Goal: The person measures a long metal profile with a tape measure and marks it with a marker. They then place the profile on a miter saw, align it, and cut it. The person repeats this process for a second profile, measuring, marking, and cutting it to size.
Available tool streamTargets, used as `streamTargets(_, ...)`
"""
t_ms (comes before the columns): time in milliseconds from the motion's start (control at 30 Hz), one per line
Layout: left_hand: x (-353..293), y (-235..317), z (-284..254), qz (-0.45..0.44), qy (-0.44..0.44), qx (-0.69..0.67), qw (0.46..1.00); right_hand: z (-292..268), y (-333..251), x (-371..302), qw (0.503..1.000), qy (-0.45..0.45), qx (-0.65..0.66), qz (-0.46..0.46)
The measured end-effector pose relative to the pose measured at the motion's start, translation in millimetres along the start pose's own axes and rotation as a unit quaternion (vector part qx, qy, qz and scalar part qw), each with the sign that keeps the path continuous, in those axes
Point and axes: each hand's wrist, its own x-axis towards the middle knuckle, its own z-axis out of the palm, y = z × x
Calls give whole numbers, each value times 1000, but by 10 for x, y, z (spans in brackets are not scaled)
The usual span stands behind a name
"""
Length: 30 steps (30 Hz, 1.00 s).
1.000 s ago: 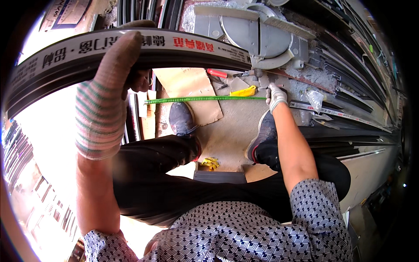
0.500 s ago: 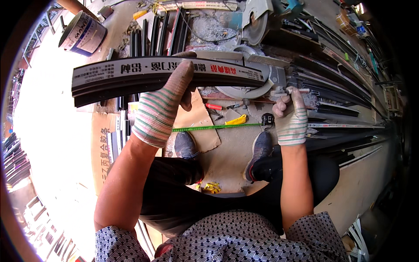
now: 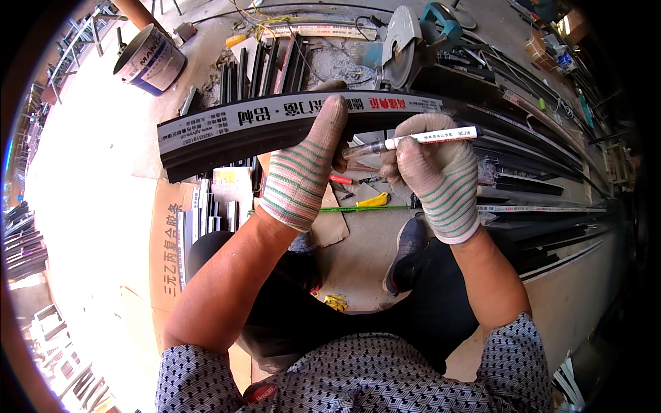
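Observation:
My left hand point(image 3: 310, 162), in a striped knit glove, grips a long black metal profile point(image 3: 227, 148) from below, thumb over its top face. A white printed film strip point(image 3: 206, 131) runs along that face. My right hand point(image 3: 441, 172), gloved alike, closes round a white marker pen point(image 3: 430, 136). The pen lies nearly level, its greyish end pointing left toward my left fingers. Beneath the hands, a yellow utility knife point(image 3: 372, 200) and a green tape measure blade point(image 3: 365, 208) lie on the floor.
A circular saw point(image 3: 403, 58) with a large blade stands ahead. Several black profiles point(image 3: 265, 65) lie beyond my left hand, and long bars point(image 3: 544, 151) stretch along the right. A bucket point(image 3: 151, 62) stands far left; flat cardboard point(image 3: 165, 241) lies near my left arm.
My right hand has risen and moved left toward the profile, bringing the marker pen plainly into view. My left hand and the profile have shifted right.

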Motion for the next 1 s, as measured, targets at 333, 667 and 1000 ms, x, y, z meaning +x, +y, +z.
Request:
streamTargets(333,48,-121,108,4,15,9,1000,-9,208,-15,982,-94,-124,-105)
streamTargets(667,132,-73,224,-18,28,56,998,-54,173,15,970,-52,-180,-157)
streamTargets(1000,242,23,98,-87,3,-33,996,-229,-60,69,981,4,-91,-173)
